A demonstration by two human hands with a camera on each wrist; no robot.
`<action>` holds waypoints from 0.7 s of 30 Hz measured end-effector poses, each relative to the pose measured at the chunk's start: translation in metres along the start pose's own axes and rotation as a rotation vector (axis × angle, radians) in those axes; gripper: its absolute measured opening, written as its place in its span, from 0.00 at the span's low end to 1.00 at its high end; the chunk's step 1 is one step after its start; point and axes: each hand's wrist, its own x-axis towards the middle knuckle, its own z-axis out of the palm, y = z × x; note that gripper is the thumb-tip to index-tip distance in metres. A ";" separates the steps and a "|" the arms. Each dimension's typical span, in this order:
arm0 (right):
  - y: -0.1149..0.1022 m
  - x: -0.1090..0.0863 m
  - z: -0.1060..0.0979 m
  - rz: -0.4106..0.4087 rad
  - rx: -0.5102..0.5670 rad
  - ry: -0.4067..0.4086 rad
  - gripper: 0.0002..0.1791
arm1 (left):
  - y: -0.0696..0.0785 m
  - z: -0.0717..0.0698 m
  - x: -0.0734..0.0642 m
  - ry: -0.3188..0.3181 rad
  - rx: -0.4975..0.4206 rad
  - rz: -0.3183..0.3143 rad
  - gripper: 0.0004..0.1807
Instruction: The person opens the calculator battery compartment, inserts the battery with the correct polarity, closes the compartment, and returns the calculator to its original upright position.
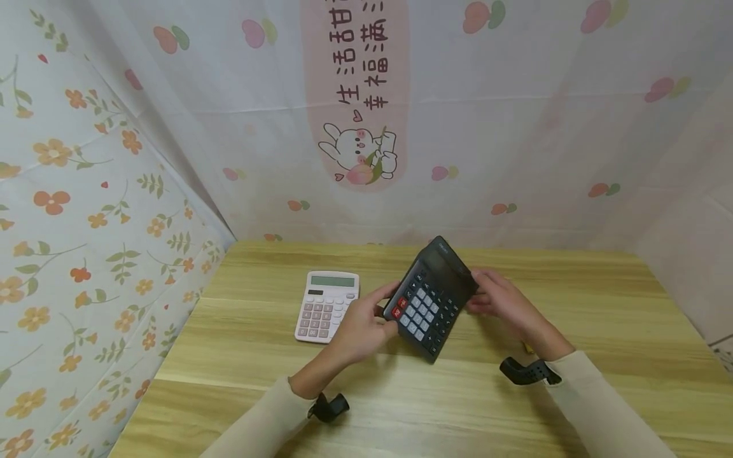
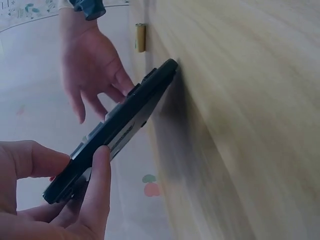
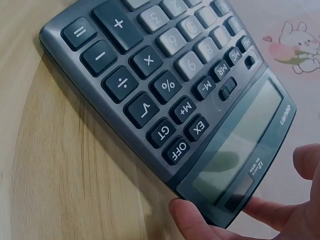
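A dark grey desk calculator (image 1: 429, 299) is tilted above the table, its keys and display facing up. My left hand (image 1: 361, 327) pinches its left edge, thumb on the key side and fingers underneath, as the left wrist view shows. At the display end, my right hand (image 1: 504, 302) has its fingertips right at the corner. Its fingers are loosely extended and its thumb stands away from the casing in the right wrist view. Left of these, a white calculator (image 1: 317, 293) with pinkish keys lies face up on the wood, partly overlapped by my left hand.
A small gold cylinder (image 2: 140, 38), like a battery, lies on the wooden table (image 1: 229, 356) beyond my right hand. In the head view my right forearm mostly hides it. A printed curtain (image 1: 515, 127) hangs behind the table, and a floral cloth (image 1: 86, 254) hangs at left.
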 end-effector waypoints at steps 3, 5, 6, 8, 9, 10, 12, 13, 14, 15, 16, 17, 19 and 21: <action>0.000 0.001 0.001 -0.001 0.036 -0.014 0.40 | 0.002 -0.002 0.001 0.024 0.021 0.025 0.41; 0.001 0.002 0.001 0.005 0.051 -0.018 0.40 | 0.003 -0.004 0.001 0.029 0.034 0.049 0.39; 0.001 0.003 0.001 0.011 0.059 -0.019 0.40 | 0.003 -0.005 0.002 0.031 0.041 0.062 0.38; 0.002 0.004 0.001 0.019 0.067 -0.027 0.40 | 0.004 -0.006 0.002 0.031 0.056 0.086 0.37; 0.002 0.004 0.001 0.024 0.071 -0.028 0.40 | 0.003 -0.007 0.002 0.033 0.064 0.097 0.36; 0.002 0.005 0.002 0.025 0.073 -0.033 0.40 | 0.003 -0.008 0.003 0.036 0.074 0.106 0.36; 0.001 0.006 0.002 0.027 0.083 -0.044 0.40 | 0.003 -0.010 0.004 0.045 0.088 0.121 0.36; 0.001 0.006 0.002 0.027 0.091 -0.051 0.41 | 0.004 -0.011 0.004 0.048 0.090 0.123 0.36; 0.001 0.006 0.002 0.023 0.099 -0.061 0.41 | 0.004 -0.012 0.004 0.051 0.090 0.124 0.36; 0.000 0.006 0.002 0.021 0.107 -0.068 0.40 | 0.004 -0.013 0.004 0.054 0.092 0.125 0.36; 0.000 0.007 0.003 0.017 0.114 -0.076 0.40 | 0.005 -0.014 0.004 0.054 0.091 0.123 0.36; 0.000 0.007 0.003 0.017 0.122 -0.084 0.39 | 0.005 -0.014 0.004 0.051 0.088 0.123 0.36; 0.000 0.007 0.004 0.011 0.126 -0.096 0.38 | 0.005 -0.015 0.005 0.046 0.085 0.120 0.36; 0.001 0.006 0.005 0.007 0.116 -0.100 0.37 | 0.006 -0.016 0.004 0.043 0.097 0.122 0.36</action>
